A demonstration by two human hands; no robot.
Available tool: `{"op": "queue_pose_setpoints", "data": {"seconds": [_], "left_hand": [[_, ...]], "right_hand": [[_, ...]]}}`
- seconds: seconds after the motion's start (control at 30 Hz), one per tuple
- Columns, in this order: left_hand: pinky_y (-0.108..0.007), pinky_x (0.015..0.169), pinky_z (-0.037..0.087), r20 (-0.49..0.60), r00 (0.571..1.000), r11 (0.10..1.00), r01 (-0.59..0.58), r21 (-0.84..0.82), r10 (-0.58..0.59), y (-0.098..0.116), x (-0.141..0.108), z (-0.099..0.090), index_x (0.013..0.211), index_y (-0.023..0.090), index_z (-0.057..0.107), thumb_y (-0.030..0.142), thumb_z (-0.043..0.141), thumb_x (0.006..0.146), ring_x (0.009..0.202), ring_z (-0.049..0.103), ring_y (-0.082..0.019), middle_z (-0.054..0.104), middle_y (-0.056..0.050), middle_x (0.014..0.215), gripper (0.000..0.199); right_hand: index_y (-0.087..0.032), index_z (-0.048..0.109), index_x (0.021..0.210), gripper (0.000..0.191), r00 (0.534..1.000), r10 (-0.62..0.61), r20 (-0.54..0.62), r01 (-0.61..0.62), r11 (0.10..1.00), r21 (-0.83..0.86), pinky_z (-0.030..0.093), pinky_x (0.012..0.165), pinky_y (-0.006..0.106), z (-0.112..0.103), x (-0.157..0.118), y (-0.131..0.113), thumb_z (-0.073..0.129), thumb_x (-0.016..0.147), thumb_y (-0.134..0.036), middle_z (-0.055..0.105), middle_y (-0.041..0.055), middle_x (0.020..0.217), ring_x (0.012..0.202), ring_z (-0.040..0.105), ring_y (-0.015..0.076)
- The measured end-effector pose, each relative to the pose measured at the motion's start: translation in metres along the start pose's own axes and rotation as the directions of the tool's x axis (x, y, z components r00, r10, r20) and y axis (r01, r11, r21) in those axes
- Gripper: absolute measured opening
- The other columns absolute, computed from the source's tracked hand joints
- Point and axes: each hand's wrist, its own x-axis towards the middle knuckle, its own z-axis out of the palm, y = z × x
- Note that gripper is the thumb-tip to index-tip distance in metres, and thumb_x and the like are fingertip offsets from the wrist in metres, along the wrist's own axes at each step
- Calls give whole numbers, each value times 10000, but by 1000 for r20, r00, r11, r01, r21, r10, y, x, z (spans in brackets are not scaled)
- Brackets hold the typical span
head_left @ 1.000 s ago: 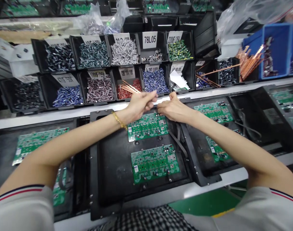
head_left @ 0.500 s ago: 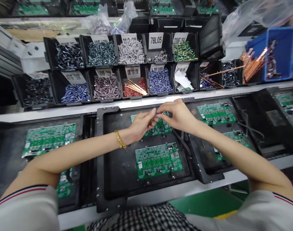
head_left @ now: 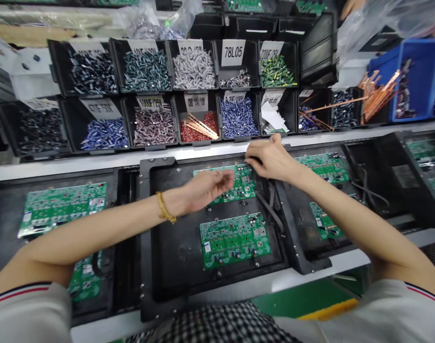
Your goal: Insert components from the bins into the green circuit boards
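My left hand [head_left: 211, 187] hovers over the left part of the far green circuit board [head_left: 244, 183], its fingers loosely curled inward; whatever they hold, if anything, is hidden. At that board's upper right corner, my right hand [head_left: 269, 158] is closed in a pinch, fingertips pointing down; the thing between them is too small to make out. A second green circuit board [head_left: 235, 240] lies nearer to me. Both boards, with small parts mounted, rest in a black tray [head_left: 174, 257].
Labelled black bins of small components stand behind the trays, including blue ones [head_left: 239, 116], red ones [head_left: 198, 128] and white ones [head_left: 194, 71]. Copper-coloured strips [head_left: 380, 97] lean beside a blue bin [head_left: 417, 81]. Neighbouring trays hold more boards [head_left: 65, 207]. Another person's hand [head_left: 351, 7] shows at the top right.
My hands were together over the far board, fingertips meeting at a small bluish part. They have parted: the right moved to the board's corner, the left shifted slightly left and down.
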Motion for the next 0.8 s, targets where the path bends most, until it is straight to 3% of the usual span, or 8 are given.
{"op": "queue_pose_setpoints", "data": {"seconds": [0.1, 0.27, 0.37, 0.43, 0.5, 0.6, 0.7, 0.8], "left_hand": [[-224, 677, 487, 16, 999, 998, -30, 49, 30, -13, -2, -5, 820, 52, 630, 77, 398, 936, 649, 608, -101, 670, -111, 810, 261], [-209, 533, 431, 69, 989, 973, -138, 187, 127, -23, 2, -13, 851, 75, 661, 200, 528, 904, 571, 589, -90, 677, -119, 881, 191], [-184, 447, 329, 101, 978, 950, -202, 239, 183, -22, 4, -16, 918, 97, 691, 219, 598, 858, 469, 486, -47, 633, -57, 738, 165], [-179, 412, 232, 108, 972, 943, -228, 242, 208, -21, 4, -18, 890, 96, 709, 219, 604, 850, 420, 376, -23, 519, 3, 593, 166], [-180, 427, 210, 102, 969, 949, -240, 205, 223, -20, 3, -18, 850, 90, 719, 174, 580, 855, 440, 340, -16, 453, 20, 578, 162], [-182, 467, 243, 91, 969, 956, -242, 164, 230, -20, 2, -17, 835, 84, 713, 105, 555, 847, 491, 368, -17, 521, -17, 683, 159], [-197, 451, 192, 77, 975, 958, -218, 185, 207, -19, 2, -16, 806, 77, 696, 136, 587, 839, 472, 334, -15, 548, -34, 700, 128], [-214, 447, 170, 64, 983, 967, -180, 181, 171, -18, 3, -15, 743, 73, 675, 209, 559, 879, 453, 318, -18, 510, -21, 640, 225]], "right_hand": [[-170, 582, 751, 231, 998, -40, 57, 42, 998, -37, 181, 724, 359, 11, 1, 9, 386, 857, -230, 603, 52, 877, 862, 481, 208], [-179, 578, 772, 242, 997, -55, 47, 56, 998, -36, 164, 713, 357, 13, 1, 8, 371, 877, -248, 604, 43, 906, 893, 460, 212], [-177, 585, 780, 244, 997, -56, 44, 58, 998, -40, 162, 715, 361, 13, 1, 8, 371, 876, -246, 601, 44, 905, 898, 460, 217], [-177, 589, 786, 240, 997, -59, 44, 62, 997, -48, 163, 716, 363, 13, 0, 8, 374, 874, -239, 602, 44, 906, 905, 460, 222], [-178, 592, 794, 233, 997, -64, 43, 66, 996, -58, 162, 716, 365, 14, -1, 8, 380, 871, -235, 604, 42, 907, 907, 459, 224], [-179, 594, 805, 235, 996, -77, 46, 80, 993, -83, 161, 713, 364, 14, -1, 6, 379, 877, -241, 606, 43, 902, 904, 457, 223], [-183, 593, 800, 239, 994, -87, 71, 95, 990, -108, 160, 707, 363, 12, 2, 6, 382, 889, -250, 611, 43, 887, 897, 455, 218], [-180, 600, 774, 208, 990, -69, 126, 84, 990, -112, 165, 714, 368, 9, 8, 6, 425, 875, -229, 617, 38, 846, 876, 470, 211]]}}
